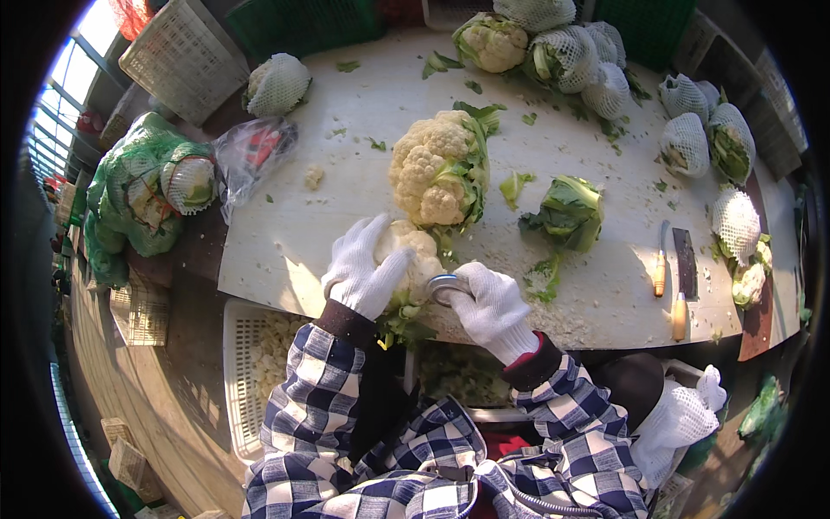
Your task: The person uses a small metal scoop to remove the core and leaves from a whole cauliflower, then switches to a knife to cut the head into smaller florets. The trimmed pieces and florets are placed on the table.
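Note:
My left hand (364, 267), in a white knit glove, grips a cauliflower head (420, 259) near the table's front edge. Its green leaves (407, 323) point towards me. In my gloved right hand (491, 310) is a round metal tool (447, 287), shiny and ring-shaped at its front. That tool is right beside the curd on its right side; whether it touches cannot be seen. Just beyond stands a larger cauliflower (436, 170) with leaves on its right. Further right lies a leafy green cauliflower base (565, 214), apart from both hands.
A cleaver (684, 266) and a wooden-handled knife (660, 263) lie on the white table (311, 240). Net-wrapped cauliflowers (570, 61) sit at the back and right. Below the front edge, a white crate (243, 383) holds florets. A green mesh sack (139, 194) stands left.

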### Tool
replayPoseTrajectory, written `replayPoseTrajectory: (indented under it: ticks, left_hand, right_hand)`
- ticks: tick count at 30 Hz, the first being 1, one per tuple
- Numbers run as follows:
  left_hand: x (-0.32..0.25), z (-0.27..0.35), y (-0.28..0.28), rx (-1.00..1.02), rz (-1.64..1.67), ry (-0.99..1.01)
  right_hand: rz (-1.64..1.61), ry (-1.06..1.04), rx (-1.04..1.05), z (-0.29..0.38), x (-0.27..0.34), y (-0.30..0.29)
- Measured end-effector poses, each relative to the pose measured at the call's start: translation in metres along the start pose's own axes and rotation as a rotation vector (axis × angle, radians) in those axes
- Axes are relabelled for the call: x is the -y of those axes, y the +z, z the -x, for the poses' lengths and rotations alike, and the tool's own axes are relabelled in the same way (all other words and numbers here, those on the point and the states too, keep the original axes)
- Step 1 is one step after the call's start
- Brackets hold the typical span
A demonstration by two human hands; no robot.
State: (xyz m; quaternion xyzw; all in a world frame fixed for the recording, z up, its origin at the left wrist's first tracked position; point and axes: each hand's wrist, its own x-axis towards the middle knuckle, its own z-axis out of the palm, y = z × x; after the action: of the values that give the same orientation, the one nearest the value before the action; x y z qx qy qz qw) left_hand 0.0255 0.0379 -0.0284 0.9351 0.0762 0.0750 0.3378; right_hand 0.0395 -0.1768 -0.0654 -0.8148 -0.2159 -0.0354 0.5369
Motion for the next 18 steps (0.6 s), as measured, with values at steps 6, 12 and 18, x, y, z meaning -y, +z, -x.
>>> replayPoseTrajectory:
  ticks: [6,12,18]
  left_hand:
    - [0.002,0.001,-0.001,-0.003,0.003,0.018]
    - [0.0,0.002,0.001,-0.025,0.001,-0.007]
    - [0.002,0.004,0.001,-0.025,-0.003,0.009]
  right_hand:
    - [-0.118,0.048,-0.075,0.001,-0.001,-0.01]
    - [-0.075,0.026,0.107,-0.005,0.008,0.009]
    - [-0.159,0.333,0.082,-0.022,0.013,-0.003]
